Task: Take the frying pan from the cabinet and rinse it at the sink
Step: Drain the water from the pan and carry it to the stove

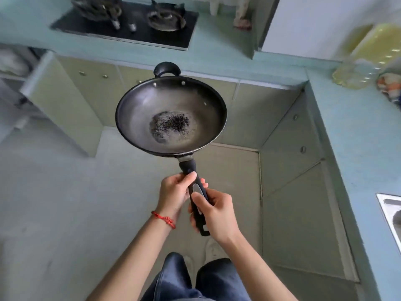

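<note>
The black frying pan [171, 115] hangs level in mid-air over the floor, its long black handle pointing back at me and a small loop handle on its far rim. Dark specks lie in its worn centre. My left hand [175, 192] grips the upper part of the handle, and my right hand [217, 211] grips the lower part just behind it. A cabinet door [58, 101] stands open at the left. Only a metal corner of the sink [388, 211] shows at the right edge.
A black gas hob [128, 20] with two burners sits on the teal counter [358, 131], which runs along the back and down the right. A yellowish oil bottle [364, 59] stands at the right. Closed lower cabinets line the corner; grey floor lies below.
</note>
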`<state>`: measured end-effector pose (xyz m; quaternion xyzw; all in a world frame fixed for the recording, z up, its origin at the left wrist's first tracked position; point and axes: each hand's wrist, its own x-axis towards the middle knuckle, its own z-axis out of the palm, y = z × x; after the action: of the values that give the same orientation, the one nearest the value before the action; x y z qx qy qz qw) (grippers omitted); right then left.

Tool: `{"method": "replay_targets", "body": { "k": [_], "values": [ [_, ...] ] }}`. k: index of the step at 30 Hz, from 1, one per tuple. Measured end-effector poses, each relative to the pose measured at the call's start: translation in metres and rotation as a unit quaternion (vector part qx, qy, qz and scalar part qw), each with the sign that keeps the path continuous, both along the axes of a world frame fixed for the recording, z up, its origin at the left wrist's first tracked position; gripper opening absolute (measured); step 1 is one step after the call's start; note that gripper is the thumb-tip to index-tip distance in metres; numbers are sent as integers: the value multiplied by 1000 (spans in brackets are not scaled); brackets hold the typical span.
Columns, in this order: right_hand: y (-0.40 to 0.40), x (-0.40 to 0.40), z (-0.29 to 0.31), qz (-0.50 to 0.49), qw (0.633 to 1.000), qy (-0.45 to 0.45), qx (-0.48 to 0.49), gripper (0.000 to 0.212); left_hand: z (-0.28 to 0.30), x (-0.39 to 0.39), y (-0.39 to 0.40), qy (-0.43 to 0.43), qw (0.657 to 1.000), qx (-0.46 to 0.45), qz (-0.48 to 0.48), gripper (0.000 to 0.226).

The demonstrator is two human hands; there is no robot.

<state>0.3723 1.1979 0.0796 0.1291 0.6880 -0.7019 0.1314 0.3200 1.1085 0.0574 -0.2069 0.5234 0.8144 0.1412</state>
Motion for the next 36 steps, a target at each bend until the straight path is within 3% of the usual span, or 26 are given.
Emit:
{"method": "replay_targets", "body": {
  "k": [8,17,29,36],
  "values": [
    [-62,-75,2,184,983,18,-1,29,-1,-38,-80,10,986,-45,160,27],
    [-121,-158,-1,368,929,23,0,28,3,-75,-135,-5,941,-48,335,23],
    [-276,-215,-27,500,864,5,55,25,-26,-101,-276,-34,889,-48,455,22],
    [-417,-237,-24,502,863,-25,45,33,-33,-123,-415,-59,887,-46,456,23]
  ]
}}
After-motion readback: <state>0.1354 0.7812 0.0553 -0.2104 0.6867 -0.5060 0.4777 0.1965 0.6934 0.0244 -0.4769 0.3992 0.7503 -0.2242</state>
